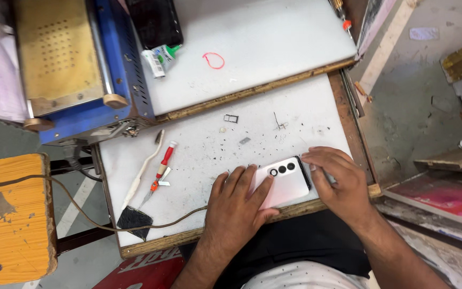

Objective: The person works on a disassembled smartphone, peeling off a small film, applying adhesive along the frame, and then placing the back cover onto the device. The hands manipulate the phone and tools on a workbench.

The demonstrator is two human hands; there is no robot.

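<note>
A white smartphone lies back-up near the front edge of the white work board, its three camera lenses facing me. My left hand rests flat over the phone's lower half, fingers spread on its back. My right hand grips the phone's top end, with the fingertips curled around the edge by the lenses. Both hands press on the same phone.
A red-handled screwdriver, a white toothbrush and a black patch lie at the left. A small card tray and tiny scattered bits lie mid-board. A blue and gold machine, a glue bottle and a yellow stool stand around.
</note>
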